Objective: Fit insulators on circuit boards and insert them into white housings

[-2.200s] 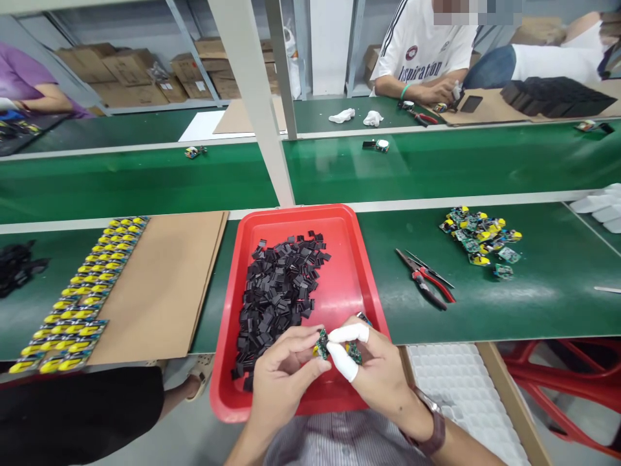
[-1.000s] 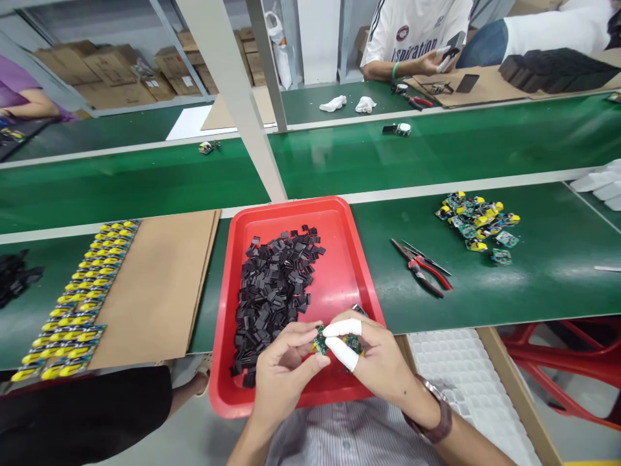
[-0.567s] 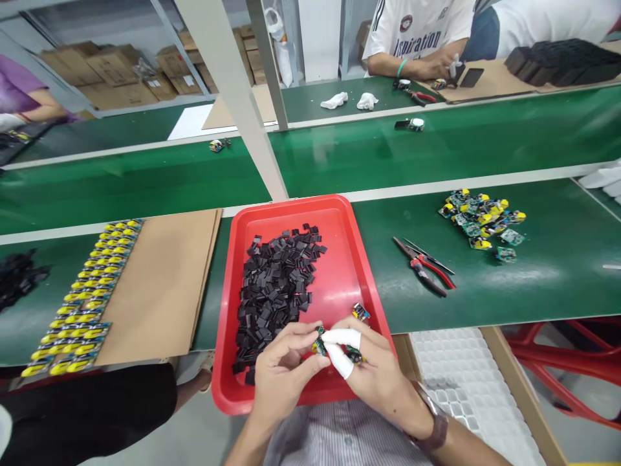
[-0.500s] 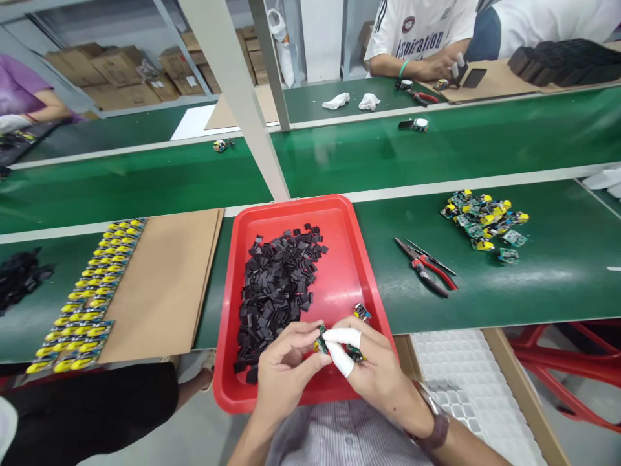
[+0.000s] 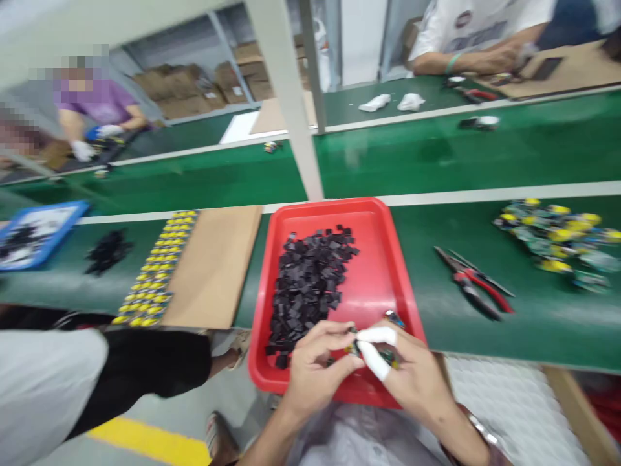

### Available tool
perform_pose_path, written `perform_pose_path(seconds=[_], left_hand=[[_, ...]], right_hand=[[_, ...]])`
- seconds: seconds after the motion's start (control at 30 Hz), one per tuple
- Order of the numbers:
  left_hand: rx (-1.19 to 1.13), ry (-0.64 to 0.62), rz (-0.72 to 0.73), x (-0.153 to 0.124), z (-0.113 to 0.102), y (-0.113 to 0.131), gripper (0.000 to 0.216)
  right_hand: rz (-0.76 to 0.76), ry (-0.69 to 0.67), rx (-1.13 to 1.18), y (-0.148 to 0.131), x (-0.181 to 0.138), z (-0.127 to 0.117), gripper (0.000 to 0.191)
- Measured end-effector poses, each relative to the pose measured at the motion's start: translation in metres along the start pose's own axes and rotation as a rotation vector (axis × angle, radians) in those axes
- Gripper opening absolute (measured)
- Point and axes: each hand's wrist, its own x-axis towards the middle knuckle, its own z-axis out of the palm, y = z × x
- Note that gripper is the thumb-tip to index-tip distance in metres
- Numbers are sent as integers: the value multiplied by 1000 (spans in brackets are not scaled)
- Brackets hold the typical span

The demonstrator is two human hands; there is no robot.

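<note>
Over the near end of a red tray (image 5: pixel 334 206), my left hand (image 5: pixel 317 369) pinches a small circuit board (image 5: pixel 354 346) with a bit of yellow on it between thumb and fingers. My right hand (image 5: pixel 412 372) wears white finger covers on its thumb and index finger. Their tips close together against the board's right side; whatever lies between them is too small to make out. Many small black pieces (image 5: pixel 305 285) lie heaped in the tray's left half. Another small circuit board (image 5: pixel 392 318) shows just behind my right hand, and more green and yellow parts (image 5: pixel 387 356) are partly hidden under it.
Pliers (image 5: pixel 470 285) and tweezers (image 5: pixel 485 275) lie right of the tray, before a pile of circuit boards (image 5: pixel 557 236). Leftward are cardboard (image 5: pixel 218 265) with rows of yellow-topped boards (image 5: pixel 155 272), a black heap (image 5: pixel 107 251) and a blue tray (image 5: pixel 63 226). Co-workers sit opposite; another person's leg is at left.
The view has swung left, so everything appears farther right and the blue tray has come into sight. My hands keep their pinch at the same circuit board.
</note>
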Motion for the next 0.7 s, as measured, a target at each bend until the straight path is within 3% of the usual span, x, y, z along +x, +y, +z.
perform_pose_path(seconds=[0.2, 0.47, 0.7], left_hand=[[-116, 16, -2, -5, 7, 3, 43], [-218, 0, -86, -6, 0, 0, 38], [-139, -23, -70, -1, -1, 6, 36]], right_hand=[[24, 61, 2, 16, -15, -8, 15], [-50, 107, 97, 2, -8, 11, 23], [-53, 64, 68, -7, -7, 5, 25]])
